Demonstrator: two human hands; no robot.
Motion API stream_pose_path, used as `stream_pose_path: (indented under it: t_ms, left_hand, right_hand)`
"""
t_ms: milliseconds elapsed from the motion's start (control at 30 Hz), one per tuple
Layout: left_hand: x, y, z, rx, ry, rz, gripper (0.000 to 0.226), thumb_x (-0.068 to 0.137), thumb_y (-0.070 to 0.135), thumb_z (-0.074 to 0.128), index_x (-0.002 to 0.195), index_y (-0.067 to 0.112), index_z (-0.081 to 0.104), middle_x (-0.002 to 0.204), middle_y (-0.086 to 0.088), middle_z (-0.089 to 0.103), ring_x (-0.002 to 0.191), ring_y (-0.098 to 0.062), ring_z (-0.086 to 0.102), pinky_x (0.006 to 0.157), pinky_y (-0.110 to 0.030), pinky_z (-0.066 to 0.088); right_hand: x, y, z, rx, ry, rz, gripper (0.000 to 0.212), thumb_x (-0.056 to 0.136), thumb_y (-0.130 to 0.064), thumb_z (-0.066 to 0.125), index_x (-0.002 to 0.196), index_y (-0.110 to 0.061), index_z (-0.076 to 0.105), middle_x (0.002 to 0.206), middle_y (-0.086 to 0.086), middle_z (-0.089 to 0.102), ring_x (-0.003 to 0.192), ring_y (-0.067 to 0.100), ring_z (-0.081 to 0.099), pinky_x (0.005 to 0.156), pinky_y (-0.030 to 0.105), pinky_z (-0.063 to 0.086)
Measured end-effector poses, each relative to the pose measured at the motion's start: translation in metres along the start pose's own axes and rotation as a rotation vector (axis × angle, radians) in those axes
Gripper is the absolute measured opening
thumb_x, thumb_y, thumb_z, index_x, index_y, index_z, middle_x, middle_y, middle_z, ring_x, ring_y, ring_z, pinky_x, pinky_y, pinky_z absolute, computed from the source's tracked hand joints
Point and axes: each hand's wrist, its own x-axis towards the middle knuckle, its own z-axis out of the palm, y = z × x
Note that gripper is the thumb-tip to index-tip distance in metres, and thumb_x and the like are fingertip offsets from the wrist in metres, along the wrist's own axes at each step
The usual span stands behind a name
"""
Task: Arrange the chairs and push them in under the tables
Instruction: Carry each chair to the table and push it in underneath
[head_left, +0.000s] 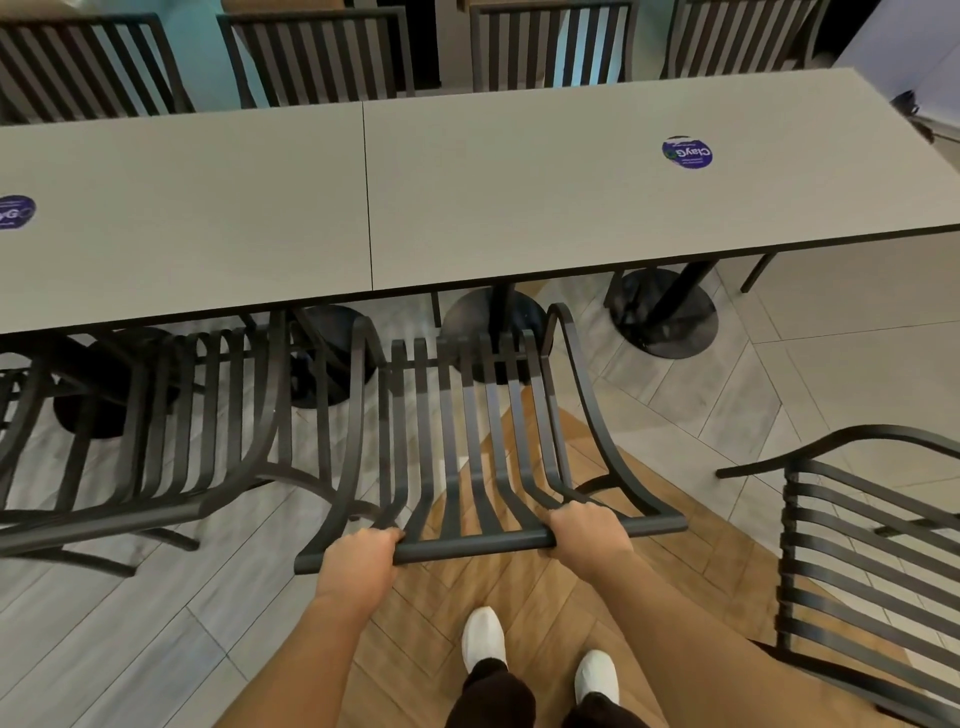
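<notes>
Gripping black chair (467, 441) top rail, left hand (358, 564), right hand (589, 525), neighbouring chair (171, 415) just left, table (519, 197) ahead.

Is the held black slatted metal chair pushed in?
Partly: black slatted metal chair has only its front under the grey table edge.

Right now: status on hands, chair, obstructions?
Left hand and right hand grip chair top rail. Seat partly under table. Pedestal base ahead.
</notes>
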Motion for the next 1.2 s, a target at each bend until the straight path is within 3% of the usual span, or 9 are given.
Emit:
stream_pose_path:
  t_ms: [100,200,333,433,567,933,1067,1200]
  left_hand:
    - [-0.003,-0.002,0.0,-0.093,0.025,0.037,0.075,0.089,0.078,0.051,0.152,0.038,0.043,0.124,0.009,0.066,0.11,-0.012,0.063,0.089,-0.027,0.053]
    - [-0.008,-0.001,-0.007,-0.164,0.039,0.079,0.095,0.079,0.094,0.033,0.157,0.04,0.032,0.13,0.009,0.063,0.117,-0.012,0.06,0.093,-0.029,0.052]
    - [-0.004,0.011,-0.029,-0.291,0.013,0.122,0.08,0.09,0.084,0.027,0.154,0.037,0.04,0.138,0.005,0.061,0.123,-0.014,0.058,0.099,-0.033,0.05]
    - [0.006,0.026,-0.048,-0.31,0.049,0.159,0.071,0.097,0.076,0.028,0.144,0.029,0.053,0.133,0.004,0.064,0.119,-0.014,0.06,0.096,-0.033,0.05]
    - [0.018,0.053,-0.071,-0.258,0.126,0.232,0.062,0.101,0.071,0.031,0.135,0.028,0.061,0.125,0.005,0.069,0.111,-0.013,0.064,0.091,-0.032,0.053]
    - [0.017,0.15,-0.105,-0.163,0.157,0.404,0.046,0.105,0.057,0.04,0.134,0.028,0.061,0.12,0.003,0.071,0.104,-0.016,0.067,0.087,-0.035,0.057]
    - [0.0,0.192,-0.11,-0.123,0.148,0.475,0.045,0.106,0.054,0.039,0.134,0.027,0.061,0.119,0.002,0.07,0.102,-0.018,0.067,0.083,-0.036,0.057]
    - [-0.019,0.243,-0.107,-0.089,0.152,0.547,0.044,0.106,0.055,0.039,0.129,0.027,0.063,0.112,0.004,0.071,0.096,-0.017,0.067,0.078,-0.038,0.059]
  right_hand:
    - [0.003,0.002,0.001,0.063,-0.045,0.025,0.029,0.094,-0.039,0.068,0.119,-0.023,0.067,0.103,-0.002,0.069,0.095,0.018,0.067,0.09,0.037,0.056]
    - [0.005,0.006,-0.001,0.136,-0.102,0.033,0.042,0.089,-0.052,0.07,0.119,-0.024,0.066,0.102,-0.005,0.068,0.094,0.016,0.065,0.088,0.037,0.057]
    - [-0.003,0.013,-0.012,0.283,-0.081,0.037,0.085,0.077,-0.091,0.043,0.127,-0.024,0.061,0.113,-0.004,0.069,0.102,0.016,0.064,0.09,0.038,0.055]
    - [-0.01,0.019,-0.022,0.363,0.021,0.095,0.079,0.083,-0.087,0.032,0.117,-0.022,0.064,0.101,-0.003,0.069,0.092,0.013,0.064,0.085,0.036,0.056]
    - [-0.017,0.03,-0.032,0.38,0.121,0.161,0.065,0.092,-0.079,0.032,0.104,-0.024,0.064,0.093,-0.002,0.067,0.086,0.018,0.062,0.078,0.038,0.053]
    - [-0.071,0.083,-0.027,0.416,0.286,0.345,0.055,0.096,-0.072,0.034,0.097,-0.027,0.065,0.081,-0.005,0.063,0.076,0.014,0.059,0.07,0.037,0.054]
    - [-0.107,0.117,-0.014,0.462,0.296,0.398,0.059,0.095,-0.074,0.034,0.1,-0.025,0.066,0.088,-0.003,0.065,0.084,0.018,0.062,0.075,0.039,0.055]
    - [-0.152,0.155,0.003,0.493,0.344,0.453,0.064,0.097,-0.072,0.035,0.118,-0.02,0.066,0.107,0.003,0.07,0.098,0.024,0.063,0.076,0.036,0.049]
